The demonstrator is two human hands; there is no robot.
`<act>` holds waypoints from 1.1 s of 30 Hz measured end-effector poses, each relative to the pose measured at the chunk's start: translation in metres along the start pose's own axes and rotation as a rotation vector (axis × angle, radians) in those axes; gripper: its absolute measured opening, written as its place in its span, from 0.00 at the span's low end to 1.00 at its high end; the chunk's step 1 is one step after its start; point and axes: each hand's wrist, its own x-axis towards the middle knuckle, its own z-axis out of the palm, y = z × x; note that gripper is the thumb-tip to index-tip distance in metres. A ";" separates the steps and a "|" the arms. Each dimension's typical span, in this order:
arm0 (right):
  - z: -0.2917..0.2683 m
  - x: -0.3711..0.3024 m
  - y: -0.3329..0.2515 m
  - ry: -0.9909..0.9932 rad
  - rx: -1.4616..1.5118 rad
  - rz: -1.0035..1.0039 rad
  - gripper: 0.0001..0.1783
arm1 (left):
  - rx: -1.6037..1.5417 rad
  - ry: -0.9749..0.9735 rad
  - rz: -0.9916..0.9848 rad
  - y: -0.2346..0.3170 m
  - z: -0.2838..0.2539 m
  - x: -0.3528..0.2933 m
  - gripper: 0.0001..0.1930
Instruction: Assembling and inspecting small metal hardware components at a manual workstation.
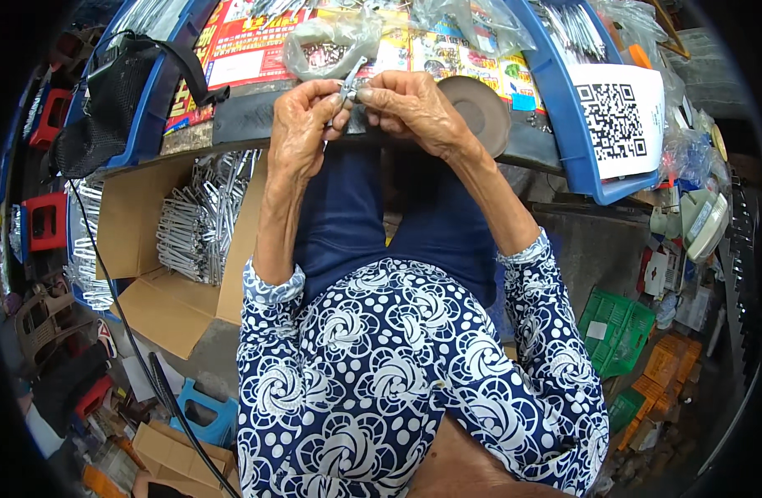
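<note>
Above the bench's near edge, my two hands meet around a small silvery metal part (352,81) with a narrow tip pointing up. My left hand (302,124) pinches it from the left, its fingers curled. Thumb and fingers of my right hand (418,112) close on its right side. What kind of part it is cannot be made out, as fingers cover much of it. Just beyond the hands lies a clear plastic bag (366,41) with small dark pieces in its opening. A brown round disc (480,116) rests by my right wrist.
Blue trays of metal pieces flank the bench, the right tray (592,170) carrying a white printed sheet (617,120). A black mesh bag (107,108) hangs over the left one. Below stands a cardboard box (127,220) of metal rods (202,224). A black cable (119,307) runs down at left.
</note>
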 end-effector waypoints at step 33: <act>0.002 -0.002 -0.003 0.067 -0.076 -0.009 0.07 | -0.039 -0.067 0.000 -0.003 0.001 0.000 0.09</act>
